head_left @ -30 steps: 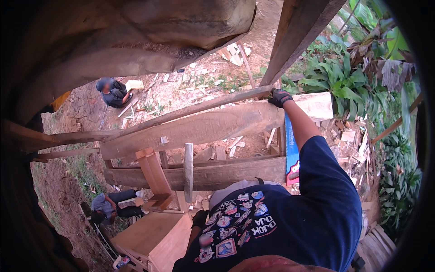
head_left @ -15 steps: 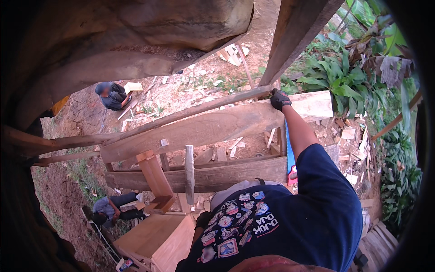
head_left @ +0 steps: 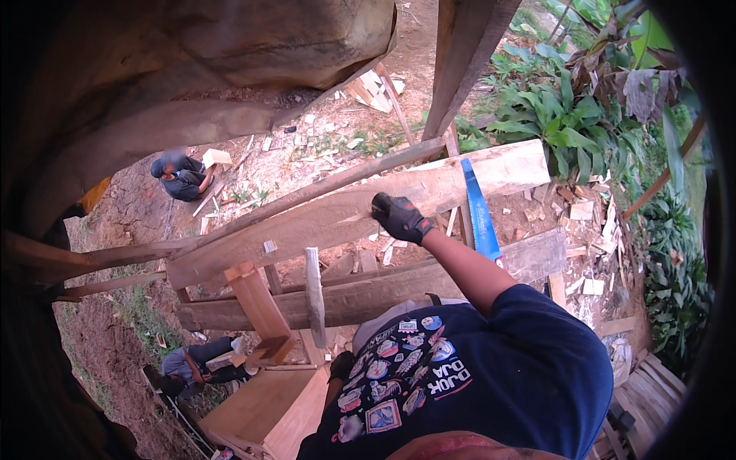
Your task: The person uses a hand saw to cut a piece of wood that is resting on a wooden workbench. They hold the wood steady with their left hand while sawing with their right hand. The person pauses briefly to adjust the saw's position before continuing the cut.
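Note:
My right hand [head_left: 400,218], in a dark work glove, is over the near edge of a long wooden beam [head_left: 314,217]. Its fingers are curled; anything inside them is too dark to make out. To the right of that hand lies a handsaw [head_left: 478,211] with a blue blade, its tip over the far beam and its red handle by the near beam [head_left: 383,291]. My left hand [head_left: 343,366], also dark-gloved, is low beside my shirt and the wooden box. Most of its fingers are hidden.
A reddish wooden piece [head_left: 259,300] and a rough upright stick [head_left: 315,295] stand against the near beam. A pale wooden box [head_left: 264,406] is at lower left. Two people, one crouching [head_left: 182,176] and one sitting [head_left: 195,366], are to the left. A post [head_left: 464,65] rises beyond.
My right hand has moved left along the far beam, away from the post. The saw, mostly behind my arm before, now shows its blade with the tip higher, over the far beam.

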{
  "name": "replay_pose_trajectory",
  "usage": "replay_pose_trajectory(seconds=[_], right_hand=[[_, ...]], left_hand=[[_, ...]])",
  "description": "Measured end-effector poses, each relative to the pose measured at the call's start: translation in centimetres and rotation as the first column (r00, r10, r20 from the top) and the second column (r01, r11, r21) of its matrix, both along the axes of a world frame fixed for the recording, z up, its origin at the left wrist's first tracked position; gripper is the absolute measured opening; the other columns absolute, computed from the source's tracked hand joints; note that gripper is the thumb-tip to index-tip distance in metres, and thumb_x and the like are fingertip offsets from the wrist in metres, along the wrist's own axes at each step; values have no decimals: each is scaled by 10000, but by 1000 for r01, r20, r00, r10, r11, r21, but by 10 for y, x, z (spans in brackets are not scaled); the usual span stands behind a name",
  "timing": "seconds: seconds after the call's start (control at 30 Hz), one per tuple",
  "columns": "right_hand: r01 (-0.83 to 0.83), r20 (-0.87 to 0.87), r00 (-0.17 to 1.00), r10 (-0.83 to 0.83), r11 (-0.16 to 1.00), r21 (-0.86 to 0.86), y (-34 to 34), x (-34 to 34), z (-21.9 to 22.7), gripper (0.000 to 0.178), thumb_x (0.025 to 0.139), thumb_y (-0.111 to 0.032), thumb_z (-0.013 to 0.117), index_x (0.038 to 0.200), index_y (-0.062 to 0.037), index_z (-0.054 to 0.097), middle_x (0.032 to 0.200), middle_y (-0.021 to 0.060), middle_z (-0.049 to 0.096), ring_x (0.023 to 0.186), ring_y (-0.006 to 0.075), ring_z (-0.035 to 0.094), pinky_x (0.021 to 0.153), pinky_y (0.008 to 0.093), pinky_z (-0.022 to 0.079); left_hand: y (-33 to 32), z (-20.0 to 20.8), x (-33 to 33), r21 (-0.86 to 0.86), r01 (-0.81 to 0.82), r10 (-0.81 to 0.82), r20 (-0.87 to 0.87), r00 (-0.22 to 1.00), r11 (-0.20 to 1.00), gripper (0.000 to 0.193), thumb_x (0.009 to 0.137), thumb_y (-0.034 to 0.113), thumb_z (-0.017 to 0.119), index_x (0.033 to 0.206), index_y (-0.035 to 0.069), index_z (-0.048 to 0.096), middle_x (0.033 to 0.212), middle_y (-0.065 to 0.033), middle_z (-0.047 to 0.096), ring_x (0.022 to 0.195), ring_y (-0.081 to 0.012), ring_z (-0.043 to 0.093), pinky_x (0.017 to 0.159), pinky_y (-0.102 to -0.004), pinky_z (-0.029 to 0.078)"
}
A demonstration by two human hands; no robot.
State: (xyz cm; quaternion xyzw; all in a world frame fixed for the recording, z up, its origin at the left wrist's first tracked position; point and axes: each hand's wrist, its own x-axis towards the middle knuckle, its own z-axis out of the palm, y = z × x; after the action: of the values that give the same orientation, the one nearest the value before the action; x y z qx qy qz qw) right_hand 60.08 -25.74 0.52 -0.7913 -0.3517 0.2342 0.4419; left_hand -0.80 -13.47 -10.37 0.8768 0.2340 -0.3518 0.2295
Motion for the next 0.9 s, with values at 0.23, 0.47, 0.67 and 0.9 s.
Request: replay_pose_trajectory(seconds=[0.23, 0.47, 0.67, 0.9], right_hand=[[-309, -278, 908, 314, 949, 64, -22, -54, 15, 269, 1020, -296, 733, 1123, -55, 673, 918, 219, 750, 906, 429, 755, 813, 529, 565], [880, -367, 402, -839, 464, -96, -161, 109, -28, 576, 1009, -368, 804, 1442, -34, 621, 897, 145, 800, 756, 236, 771, 670, 411, 607], [795, 336, 576, -745, 414, -443, -239, 160, -15, 852, 958, -583, 753, 1573, -31, 546, 1242, 245, 786, 1210, 423, 733, 1024, 525, 565], [337, 346, 929, -133, 689, -641, -162, 151, -43, 701, 961, -611, 715, 1457, -118, 665, 1431, 204, 696, 1337, 393, 661, 1110, 533, 536]], left_hand=[[9, -3, -1, 27, 105, -109, 165, 980, 994, 200, 1050, 232, 563, 1077, 116, 723, 1045, -176, 724, 1039, -409, 728, 856, -541, 579], [-5, -8, -10, 18, 28, -30, 101, 994, 999, 183, 1043, 221, 565, 1072, 125, 718, 1045, -170, 718, 1045, -404, 723, 859, -537, 577], [-1, -10, -3, 17, 43, -44, 89, 995, 999, 170, 1037, 211, 566, 1068, 133, 715, 1044, -164, 713, 1049, -399, 719, 863, -532, 575], [8, 1, -7, 29, 62, -64, 111, 992, 998, 157, 1030, 199, 568, 1063, 142, 710, 1044, -158, 707, 1054, -393, 714, 866, -528, 573]])
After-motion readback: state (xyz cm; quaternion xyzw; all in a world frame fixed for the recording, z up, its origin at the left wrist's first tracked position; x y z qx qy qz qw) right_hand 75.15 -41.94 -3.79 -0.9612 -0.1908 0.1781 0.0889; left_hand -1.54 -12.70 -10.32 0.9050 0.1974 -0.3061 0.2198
